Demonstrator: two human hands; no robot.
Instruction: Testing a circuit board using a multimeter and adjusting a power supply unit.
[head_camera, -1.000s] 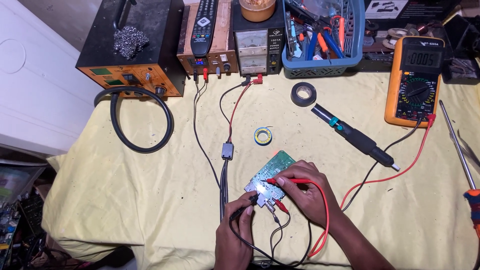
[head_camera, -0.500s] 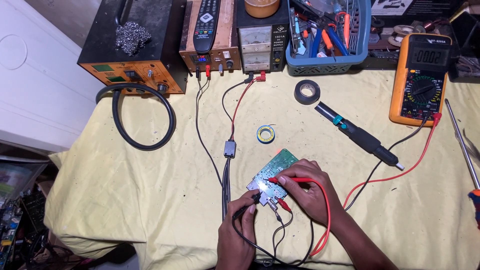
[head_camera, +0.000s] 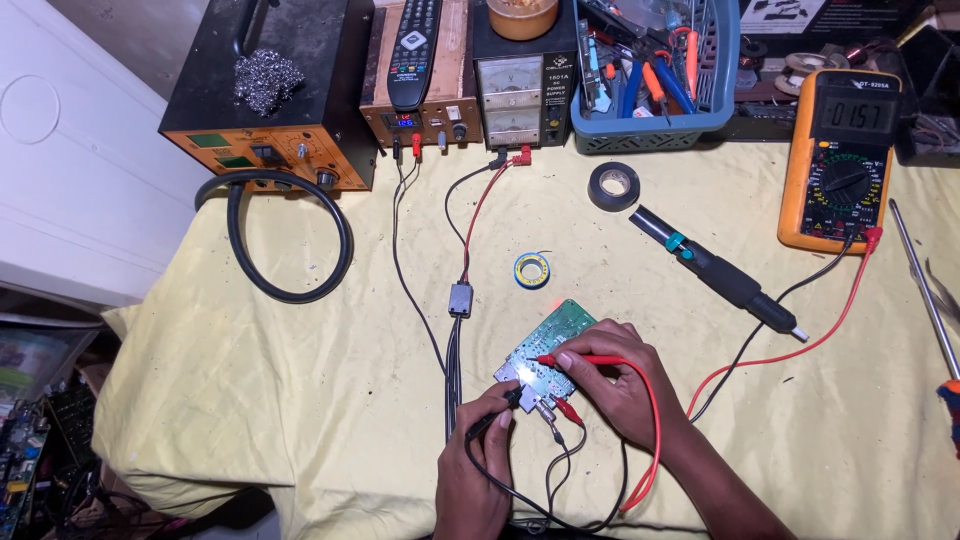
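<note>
A small green circuit board (head_camera: 556, 338) lies on the yellow cloth near the front edge. My right hand (head_camera: 612, 382) pinches a red test probe (head_camera: 580, 359) whose tip touches the board. A black test probe (head_camera: 492, 418) is gripped in my left hand (head_camera: 478, 468), its tip at the board's lower left corner, where a small light glows. Red and black clip leads (head_camera: 560, 410) hang from the board's front edge. The probe wires run right to an orange multimeter (head_camera: 840, 160) at the back right.
At the back stand an orange-fronted black station (head_camera: 270, 90) with a looped hose (head_camera: 285, 240), a power supply (head_camera: 520, 100), a remote control (head_camera: 412, 50) and a blue tool basket (head_camera: 655, 110). Black tape (head_camera: 613, 186), a solder roll (head_camera: 532, 268), a black handpiece (head_camera: 715, 272) and a screwdriver (head_camera: 925, 290) lie around.
Both hands stay on the board with the probes. The view has shifted slightly; nothing on the table has visibly moved.
</note>
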